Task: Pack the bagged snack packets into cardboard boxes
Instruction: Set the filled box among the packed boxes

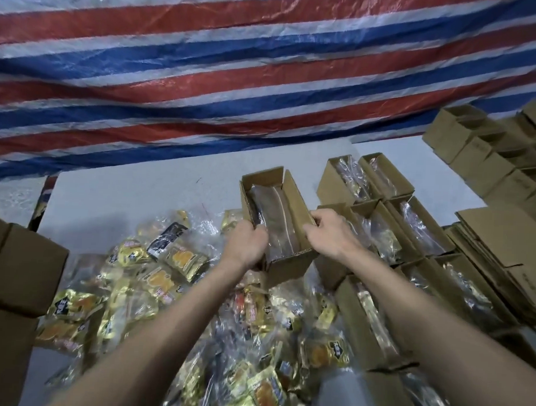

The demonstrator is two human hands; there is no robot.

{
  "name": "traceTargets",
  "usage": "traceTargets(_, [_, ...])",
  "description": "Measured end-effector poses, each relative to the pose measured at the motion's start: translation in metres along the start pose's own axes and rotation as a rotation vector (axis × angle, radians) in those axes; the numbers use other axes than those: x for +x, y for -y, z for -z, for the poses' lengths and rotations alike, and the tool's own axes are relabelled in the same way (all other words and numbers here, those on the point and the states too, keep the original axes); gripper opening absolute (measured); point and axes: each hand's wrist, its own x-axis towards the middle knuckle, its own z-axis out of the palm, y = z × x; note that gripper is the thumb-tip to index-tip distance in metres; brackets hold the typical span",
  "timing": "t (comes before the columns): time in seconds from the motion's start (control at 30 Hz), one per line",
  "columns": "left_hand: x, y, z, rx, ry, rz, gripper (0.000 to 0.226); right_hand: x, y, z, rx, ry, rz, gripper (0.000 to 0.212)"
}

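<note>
I hold a narrow open cardboard box (pixel 290 266) up above the pile, in the middle of the head view. A clear bag of snack packets (pixel 275 221) lies inside it, filling it lengthwise. My left hand (pixel 249 243) grips the box's left wall near its close end. My right hand (pixel 331 233) grips the right wall, fingers curled over the rim. Below and left lies a heap of bagged snack packets (pixel 165 278) in gold, orange and black wrappers.
Several open boxes (pixel 391 232) with bags in them stand in rows at the right. Empty boxes (pixel 484 151) are stacked at the far right, with flat cardboard (pixel 504 244) below them. A large brown carton (pixel 12 271) stands at the left. A striped tarp (pixel 204 77) hangs behind.
</note>
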Motion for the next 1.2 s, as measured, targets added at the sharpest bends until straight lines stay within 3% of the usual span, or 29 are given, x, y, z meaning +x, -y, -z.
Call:
traceTargets(0.07, [0.024,-0.015,0.001,-0.028,0.017,-0.011,0.025,0.023,0.001,0.010,-0.013,-0.026,0.021,0.009])
traceTargets(0.17, [0.059,-0.034,0.002,-0.070,0.010,-0.016,0.034,0.052,0.003,0.023,-0.029,-0.060,0.061,0.008])
traceTargets(0.27, [0.088,-0.050,0.001,-0.160,0.014,-0.017,0.033,0.078,0.002,0.037,0.020,-0.103,0.076,0.045])
traceTargets(0.4, [0.127,-0.058,-0.001,-0.378,0.009,0.019,0.032,0.111,-0.015,0.052,0.121,-0.133,0.001,0.071])
traceTargets(0.5, [0.149,-0.058,-0.011,-0.454,-0.041,0.033,0.030,0.136,-0.042,0.052,-0.057,-0.128,-0.055,0.065])
traceTargets(0.63, [0.178,-0.054,-0.034,-0.418,-0.076,0.045,0.037,0.161,-0.075,0.040,-0.266,-0.089,-0.118,0.047])
traceTargets(0.73, [0.199,-0.050,-0.050,-0.385,-0.085,0.068,0.039,0.171,-0.090,0.030,-0.360,-0.017,-0.180,0.044])
traceTargets(0.83, [0.216,-0.047,-0.065,-0.343,-0.065,0.075,0.040,0.178,-0.101,0.021,-0.394,0.011,-0.239,0.047])
traceTargets(1.03, [0.238,-0.042,-0.087,-0.335,0.016,0.106,0.034,0.189,-0.107,0.016,-0.472,-0.102,-0.284,0.046])
traceTargets(1.2, [0.246,-0.032,-0.112,-0.348,0.016,0.136,0.020,0.194,-0.117,0.011,-0.337,-0.089,-0.335,0.042])
